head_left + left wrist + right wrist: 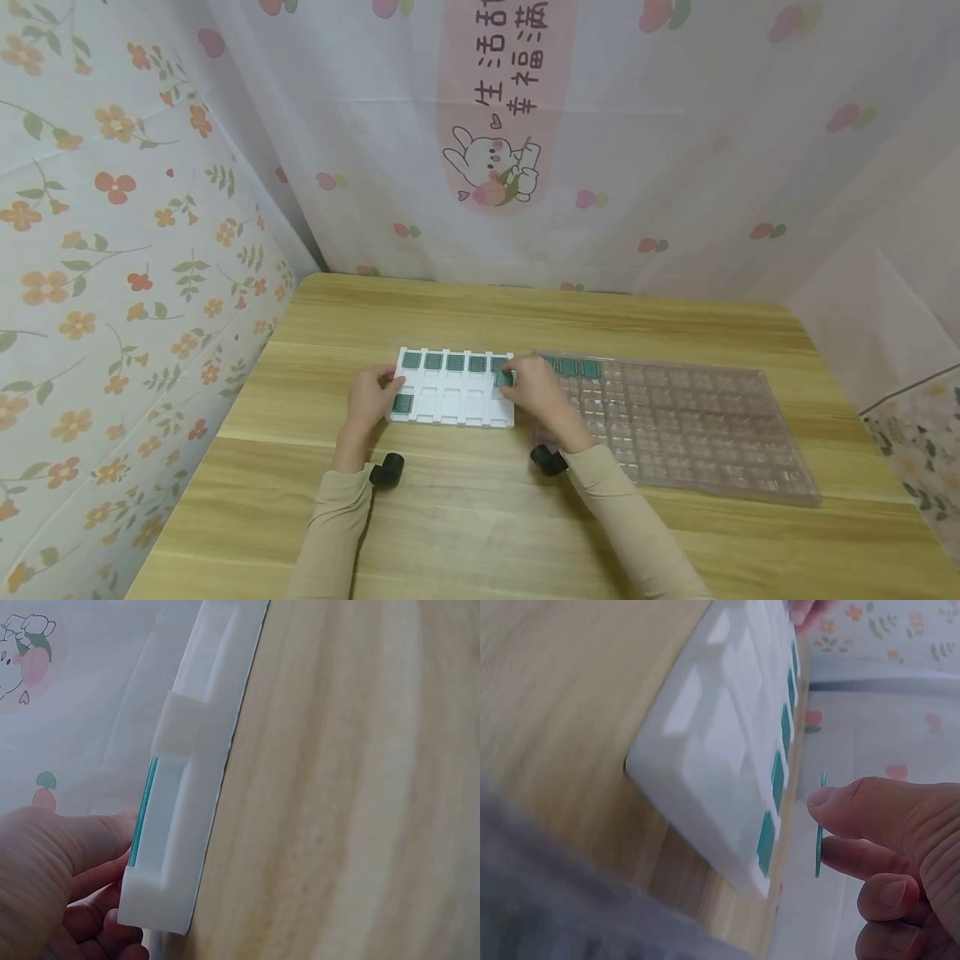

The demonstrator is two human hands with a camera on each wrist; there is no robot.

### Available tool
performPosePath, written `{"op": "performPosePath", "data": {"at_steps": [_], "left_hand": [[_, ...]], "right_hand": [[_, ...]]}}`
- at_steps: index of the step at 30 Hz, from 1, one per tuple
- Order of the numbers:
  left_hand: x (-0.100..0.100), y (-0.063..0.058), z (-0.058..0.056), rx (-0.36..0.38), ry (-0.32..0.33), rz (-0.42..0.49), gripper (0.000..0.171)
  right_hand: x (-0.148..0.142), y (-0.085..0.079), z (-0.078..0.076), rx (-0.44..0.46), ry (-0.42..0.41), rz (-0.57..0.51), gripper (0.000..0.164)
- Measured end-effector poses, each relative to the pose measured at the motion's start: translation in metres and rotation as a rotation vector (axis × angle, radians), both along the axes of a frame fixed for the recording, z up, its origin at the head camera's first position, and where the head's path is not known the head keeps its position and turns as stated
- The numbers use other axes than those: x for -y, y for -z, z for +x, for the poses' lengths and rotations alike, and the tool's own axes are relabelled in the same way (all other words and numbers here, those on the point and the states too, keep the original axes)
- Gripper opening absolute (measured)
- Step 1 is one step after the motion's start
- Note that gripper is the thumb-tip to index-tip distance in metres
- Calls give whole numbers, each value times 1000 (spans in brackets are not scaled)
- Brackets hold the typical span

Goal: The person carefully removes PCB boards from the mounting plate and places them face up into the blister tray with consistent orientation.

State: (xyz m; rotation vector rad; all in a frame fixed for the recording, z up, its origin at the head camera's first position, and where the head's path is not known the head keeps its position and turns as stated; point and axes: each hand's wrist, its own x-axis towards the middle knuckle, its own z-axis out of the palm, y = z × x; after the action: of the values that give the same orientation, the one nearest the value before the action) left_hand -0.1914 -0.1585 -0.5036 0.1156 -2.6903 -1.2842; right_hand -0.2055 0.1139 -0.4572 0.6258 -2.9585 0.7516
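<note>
A white tray (450, 407) with two rows of pockets lies on the table; green square chips fill its far row, and one green chip (402, 404) sits in the near row's left pocket. My left hand (369, 398) grips the tray's left end, thumb beside that chip's edge in the left wrist view. Between thumb and finger, my right hand (542, 392) pinches another green chip (819, 851), held apart from the tray above its right end. That chip looks edge-on in the right wrist view, while the hand's other fingers curl below it.
To the right lies a large clear plastic tray (690, 417) with many pockets; a few green chips (567, 367) sit in its far left corner. Behind the wooden table (465, 525) hangs a printed curtain (660, 150), with a floral one (112, 275) on the left.
</note>
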Motion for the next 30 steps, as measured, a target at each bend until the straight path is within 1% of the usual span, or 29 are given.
{"op": "performPosePath", "data": {"at_steps": [2,5,12,20,26,30], "left_hand": [[0,0,0,-1,-1,4,27],[0,0,0,-7,-2,0,27],[1,1,0,-19,0,0,26],[1,1,0,-21,3,1,26],[0,0,0,-17,0,4,26],[0,1,0,-12,1,15,26]], "right_hand": [[-4,0,-2,-9,0,3,24],[-10,0,-3,2,5,-6,24],[-21,-2,-5,67,35,-15,28],[-32,0,-8,26,46,22,24],[-41,0,-9,72,53,16,25],[-46,2,-10,83,55,18,27]]}}
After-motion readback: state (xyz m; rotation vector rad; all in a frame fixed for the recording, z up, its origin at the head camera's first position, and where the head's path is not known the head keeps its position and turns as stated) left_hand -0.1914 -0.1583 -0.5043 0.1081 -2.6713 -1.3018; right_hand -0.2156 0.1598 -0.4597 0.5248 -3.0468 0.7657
